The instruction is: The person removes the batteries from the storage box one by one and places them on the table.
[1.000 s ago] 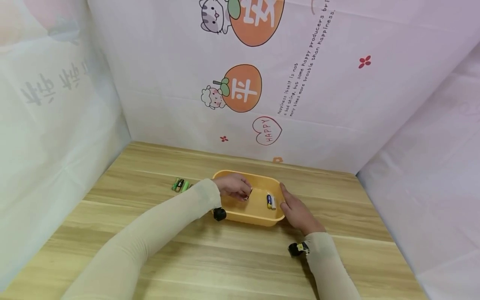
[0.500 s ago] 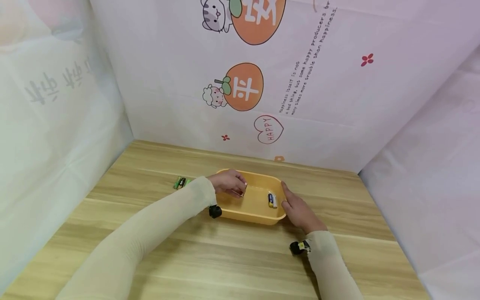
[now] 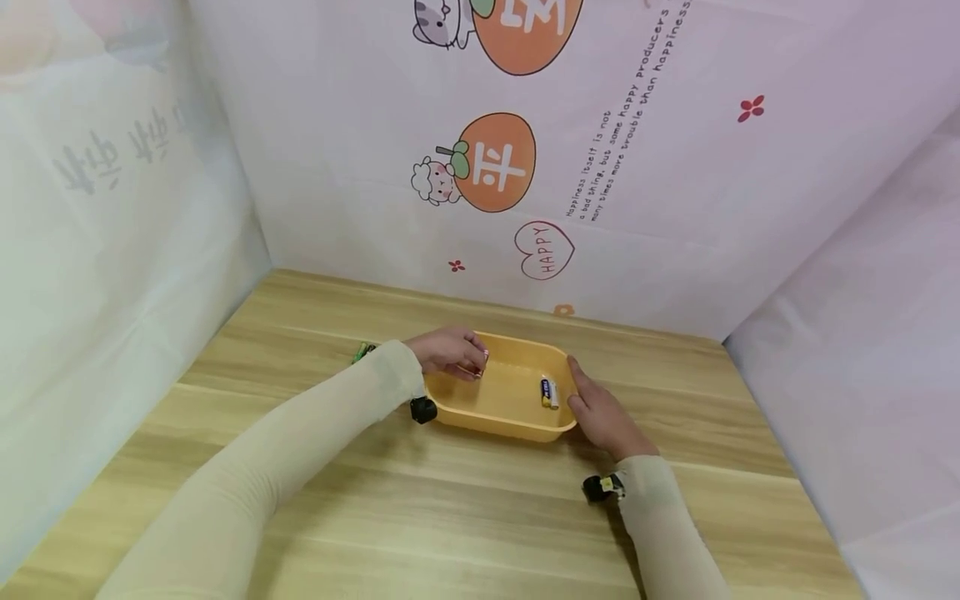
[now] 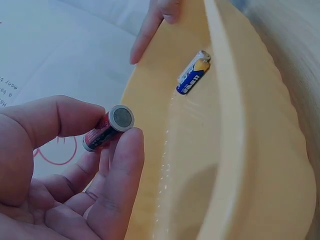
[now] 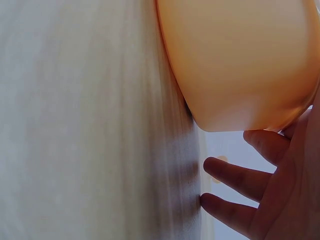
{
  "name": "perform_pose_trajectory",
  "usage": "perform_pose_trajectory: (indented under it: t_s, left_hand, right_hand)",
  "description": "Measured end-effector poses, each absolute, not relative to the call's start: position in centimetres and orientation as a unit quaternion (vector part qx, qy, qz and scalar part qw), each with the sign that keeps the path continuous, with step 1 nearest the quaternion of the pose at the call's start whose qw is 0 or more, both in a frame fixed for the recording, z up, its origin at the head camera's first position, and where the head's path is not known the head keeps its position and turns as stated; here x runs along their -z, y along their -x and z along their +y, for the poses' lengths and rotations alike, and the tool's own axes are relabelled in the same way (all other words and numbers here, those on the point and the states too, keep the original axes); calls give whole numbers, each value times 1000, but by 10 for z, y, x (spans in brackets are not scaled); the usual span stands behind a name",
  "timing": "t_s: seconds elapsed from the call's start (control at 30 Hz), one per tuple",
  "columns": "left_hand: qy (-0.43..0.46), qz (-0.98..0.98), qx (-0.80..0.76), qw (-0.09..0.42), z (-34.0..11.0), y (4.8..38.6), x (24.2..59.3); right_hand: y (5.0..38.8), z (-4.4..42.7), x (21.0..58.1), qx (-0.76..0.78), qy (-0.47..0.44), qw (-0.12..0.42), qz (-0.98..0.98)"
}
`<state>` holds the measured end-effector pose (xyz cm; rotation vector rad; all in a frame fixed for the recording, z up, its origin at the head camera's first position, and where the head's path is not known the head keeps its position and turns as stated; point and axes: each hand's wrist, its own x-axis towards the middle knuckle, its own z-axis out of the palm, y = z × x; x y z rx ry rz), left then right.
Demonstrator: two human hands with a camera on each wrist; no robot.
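My left hand [image 3: 452, 353] pinches a red and black battery [image 4: 104, 131] between thumb and fingertips, its flat end facing the left wrist camera. It hovers over the left part of a yellow plastic tub [image 3: 495, 425]. At the tub's right end, my right hand [image 3: 603, 417] holds the rim, thumb tip over the edge. In the right wrist view, its other fingers [image 5: 237, 177] spread along and below the outer wall. Inside the tub, near the right end, a blue and yellow battery [image 4: 192, 79] lies beside a white battery [image 3: 554, 395].
Green batteries [image 3: 363, 351] lie on the wooden table [image 3: 420, 517] left of the tub, partly hidden by my left sleeve [image 3: 322, 433]. Printed cloth walls [image 3: 637, 275] close off the back and both sides.
My left hand has moved left and slightly up inside the tub with the battery still pinched. The right hand stays on the rim. The whole head view has shifted slightly.
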<state>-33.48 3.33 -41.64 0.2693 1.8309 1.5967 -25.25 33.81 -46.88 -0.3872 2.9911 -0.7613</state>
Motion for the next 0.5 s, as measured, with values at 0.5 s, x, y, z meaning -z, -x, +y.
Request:
perform_pose_trajectory:
  t_s: [0.5]
  left_hand:
    - [-99,699,-627,329,2,335,405]
  right_hand:
    - [255,340,469,242,138,10,960]
